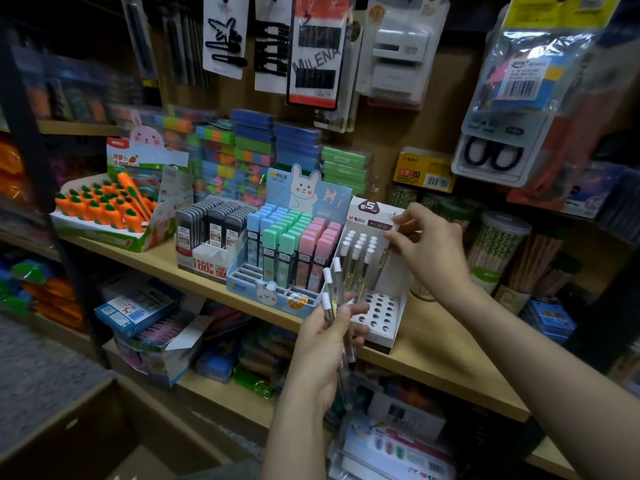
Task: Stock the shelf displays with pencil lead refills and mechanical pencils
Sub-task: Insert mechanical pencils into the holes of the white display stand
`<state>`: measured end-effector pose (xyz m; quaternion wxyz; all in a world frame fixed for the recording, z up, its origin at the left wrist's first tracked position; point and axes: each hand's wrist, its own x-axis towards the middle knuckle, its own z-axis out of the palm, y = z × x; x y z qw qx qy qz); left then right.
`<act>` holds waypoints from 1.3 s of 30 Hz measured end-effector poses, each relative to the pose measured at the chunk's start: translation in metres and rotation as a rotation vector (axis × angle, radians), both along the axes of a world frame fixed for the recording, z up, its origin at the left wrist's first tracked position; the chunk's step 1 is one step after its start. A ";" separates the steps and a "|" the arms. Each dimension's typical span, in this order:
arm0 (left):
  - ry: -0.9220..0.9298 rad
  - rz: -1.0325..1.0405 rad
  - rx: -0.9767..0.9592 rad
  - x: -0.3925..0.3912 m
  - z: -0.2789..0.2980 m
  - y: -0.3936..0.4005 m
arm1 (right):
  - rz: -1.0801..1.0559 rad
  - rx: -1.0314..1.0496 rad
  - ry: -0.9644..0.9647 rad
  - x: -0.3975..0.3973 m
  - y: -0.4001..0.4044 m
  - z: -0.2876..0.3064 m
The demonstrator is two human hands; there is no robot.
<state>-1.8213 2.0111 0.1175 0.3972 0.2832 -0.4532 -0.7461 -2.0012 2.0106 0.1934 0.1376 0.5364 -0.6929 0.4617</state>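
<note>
A white display box with round holes stands on the wooden shelf. Several clear mechanical pencils with white caps stand in its rear holes; the front holes are empty. My left hand grips a bundle of the same white-capped pencils just in front of the box. My right hand reaches over the box's back right corner, its fingers curled at the top of a pencil there. To the left stand a blue rabbit box of pastel lead refill cases and a box of black lead refills.
A carrot-pen display sits at the shelf's left. Stacked coloured erasers line the back. Hair clip cards and scissors packs hang above. Pencil tubs stand right of the white box. Lower shelves hold more boxes.
</note>
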 end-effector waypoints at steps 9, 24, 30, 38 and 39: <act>-0.159 0.095 -0.060 -0.008 -0.008 -0.003 | 0.085 -0.053 -0.013 0.001 0.010 -0.008; -0.040 0.127 -0.053 -0.002 -0.005 -0.002 | -0.024 0.048 -0.013 0.007 0.001 -0.010; 0.141 0.009 -0.011 0.002 0.003 0.000 | -0.065 0.157 -0.015 0.018 0.006 -0.010; 0.077 -0.122 -0.054 0.000 0.005 0.003 | 0.207 0.216 -0.095 0.050 0.042 -0.004; 0.076 -0.132 -0.066 0.000 0.005 0.004 | 0.217 0.223 -0.115 0.052 0.041 -0.004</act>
